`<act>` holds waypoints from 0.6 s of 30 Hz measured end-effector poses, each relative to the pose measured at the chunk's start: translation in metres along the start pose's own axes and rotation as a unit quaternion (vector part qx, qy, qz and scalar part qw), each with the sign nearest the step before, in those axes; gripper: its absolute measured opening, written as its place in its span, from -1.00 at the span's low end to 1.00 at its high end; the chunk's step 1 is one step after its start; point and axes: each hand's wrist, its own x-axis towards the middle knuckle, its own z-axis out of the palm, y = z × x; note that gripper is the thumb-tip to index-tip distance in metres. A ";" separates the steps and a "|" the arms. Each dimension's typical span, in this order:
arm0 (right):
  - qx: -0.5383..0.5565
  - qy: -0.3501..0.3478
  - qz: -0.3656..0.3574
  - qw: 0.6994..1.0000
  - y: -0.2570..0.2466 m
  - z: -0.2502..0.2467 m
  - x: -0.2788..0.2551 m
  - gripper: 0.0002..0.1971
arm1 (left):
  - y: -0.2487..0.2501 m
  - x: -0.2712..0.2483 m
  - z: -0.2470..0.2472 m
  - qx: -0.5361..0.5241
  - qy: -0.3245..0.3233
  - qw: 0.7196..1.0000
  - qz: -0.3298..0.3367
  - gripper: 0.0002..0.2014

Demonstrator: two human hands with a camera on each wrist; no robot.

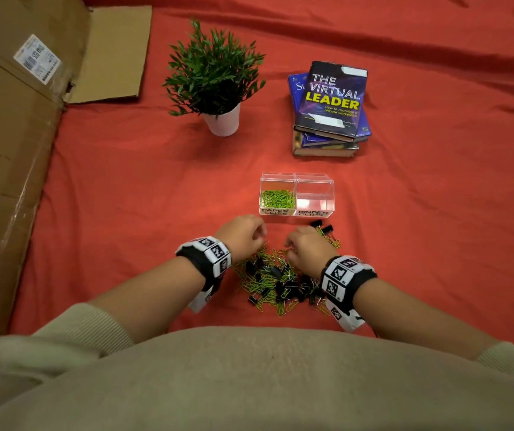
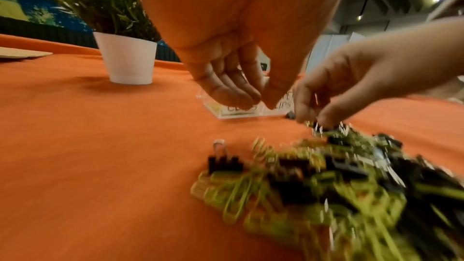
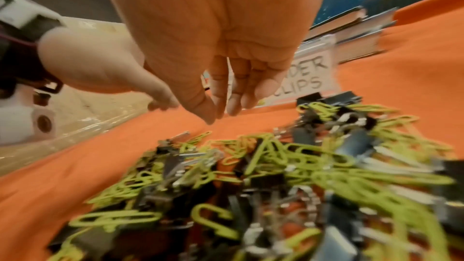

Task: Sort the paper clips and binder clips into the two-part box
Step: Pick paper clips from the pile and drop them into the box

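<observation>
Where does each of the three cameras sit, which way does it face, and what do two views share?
Head: above, looking down on the mixed clip pile, two-part box, both forearms.
Left wrist: looks along the left hand toward the plant pot; right hand enters.
Right wrist: looks along the right hand toward the books.
Both wrist views share pile and box.

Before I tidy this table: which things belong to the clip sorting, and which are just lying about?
Job:
mixed clip pile
two-part box
left hand
right hand

Lying about:
potted plant
stack of books
cardboard box
</observation>
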 end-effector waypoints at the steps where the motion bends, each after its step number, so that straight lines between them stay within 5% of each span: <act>1: -0.003 0.002 -0.029 1.000 -0.007 0.003 -0.001 -0.78 | -0.007 -0.009 0.003 0.017 -0.033 0.999 -0.017 -0.92; 9: -0.018 -0.068 -0.025 0.997 -0.031 0.029 -0.011 -0.71 | -0.016 -0.041 0.042 0.065 -0.049 0.995 -0.054 -0.61; 14: 0.143 0.000 0.077 0.987 -0.018 0.008 -0.013 -0.85 | -0.010 -0.038 0.042 0.037 -0.015 0.998 -0.045 -0.77; 18: 0.167 0.049 0.119 0.978 -0.003 -0.011 -0.007 -0.92 | -0.010 -0.032 0.030 0.003 0.009 0.999 -0.039 -0.81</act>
